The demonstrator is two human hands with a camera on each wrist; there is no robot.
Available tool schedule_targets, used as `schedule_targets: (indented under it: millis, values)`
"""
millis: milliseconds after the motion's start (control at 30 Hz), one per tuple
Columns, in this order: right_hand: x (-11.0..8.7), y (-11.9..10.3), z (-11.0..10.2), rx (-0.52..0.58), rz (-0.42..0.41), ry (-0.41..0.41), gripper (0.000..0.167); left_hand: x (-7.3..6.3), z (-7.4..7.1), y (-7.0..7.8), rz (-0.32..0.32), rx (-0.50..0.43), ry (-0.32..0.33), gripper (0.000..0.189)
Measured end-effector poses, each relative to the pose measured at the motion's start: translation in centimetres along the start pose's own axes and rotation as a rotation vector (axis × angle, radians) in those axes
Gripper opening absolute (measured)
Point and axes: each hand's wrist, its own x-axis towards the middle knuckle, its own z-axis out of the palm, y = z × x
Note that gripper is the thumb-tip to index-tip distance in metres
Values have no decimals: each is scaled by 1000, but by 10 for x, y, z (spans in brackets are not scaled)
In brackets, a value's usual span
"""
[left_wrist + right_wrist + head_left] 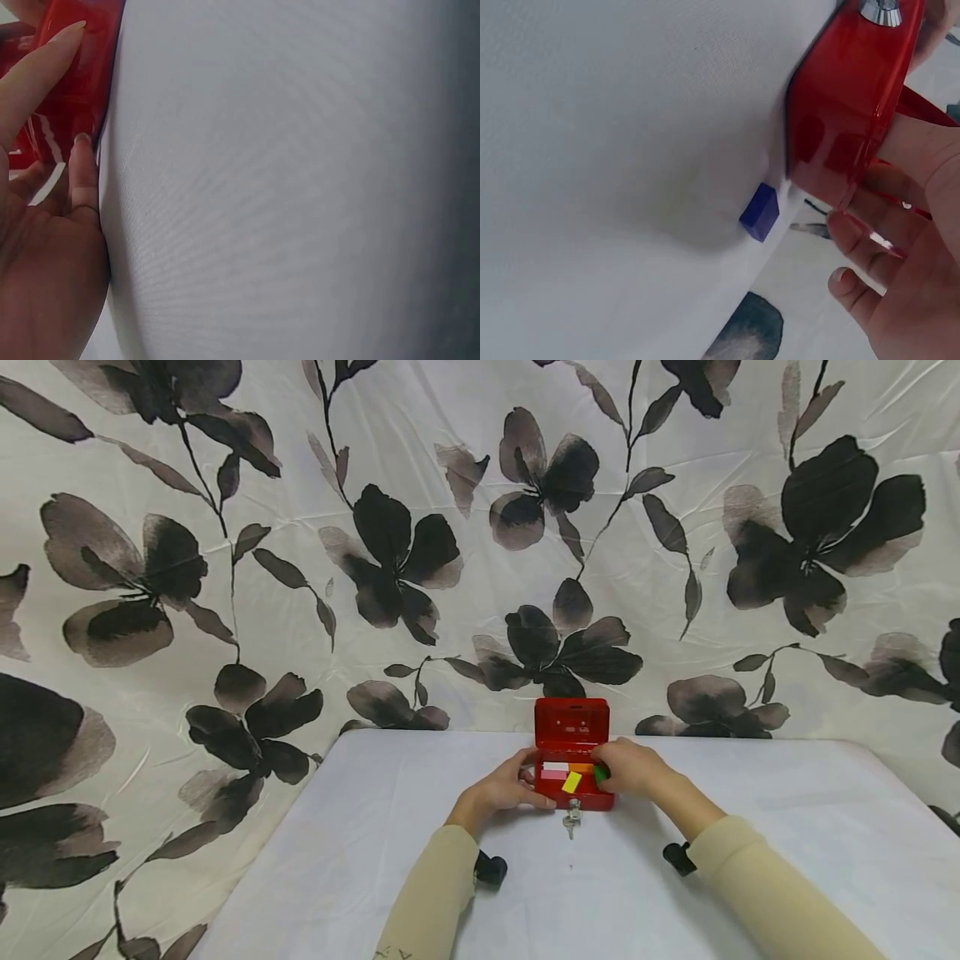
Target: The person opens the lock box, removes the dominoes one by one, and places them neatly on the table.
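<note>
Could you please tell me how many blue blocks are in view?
1: the blue block lies on the white table beside the red box, near the right hand. Others may be hidden.

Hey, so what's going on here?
A person is busy at a red box with its lid open. The left hand holds the left side; the right hand is at the right, by a green piece, its grip unclear. Other small pieces lie inside, keys hang in front, and a blue block sits outside.
</note>
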Motion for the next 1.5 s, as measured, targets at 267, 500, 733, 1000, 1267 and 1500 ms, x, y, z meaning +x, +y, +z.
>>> schedule_targets:
  millis: [267,500,733,1000,1267,1500]
  values:
    - [3,-3,4,-9,37,-24,45,-1,0,0,5,2,-12,101]
    - [5,-1,6,36,28,-19,45,0,0,0,15,-9,-10,100]
    - [9,7,9,141,-21,-33,40,0,-1,1,10,8,-3,100]
    - [6,10,11,219,-43,-22,42,-1,0,0,13,13,-4,99]
    - [6,9,9,161,-40,-14,40,0,0,0,23,17,-9,98]
    - [5,7,5,85,-22,-14,35,1,0,-1,14,19,-4,99]
